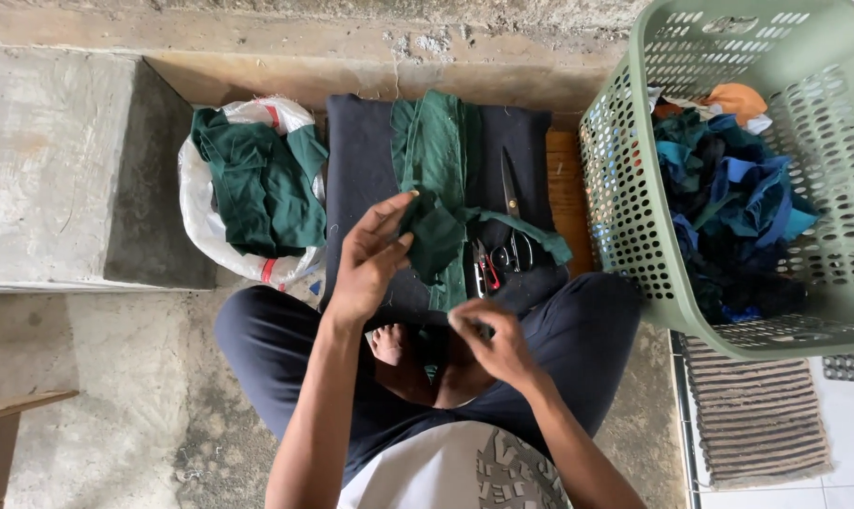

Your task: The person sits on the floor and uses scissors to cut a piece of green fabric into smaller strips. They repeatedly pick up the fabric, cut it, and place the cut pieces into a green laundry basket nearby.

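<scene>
Head view: your left hand (370,256) is pinching the dark green cloth strip (435,188); right hand (491,341), at 5 o'clock, is gripping its lower end; be keeping it taut.

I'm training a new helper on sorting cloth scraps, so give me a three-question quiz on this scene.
1. True or false: the left hand pinches the green cloth strip.
2. Which lies beside the strip on the dark cushion? A) scissors B) hammer C) cup
3. What holds the mixed blue and dark scraps?

Key: 1 true. 2 A. 3 the green plastic basket, to the person's right; the right hand is low, near the lap.
</scene>
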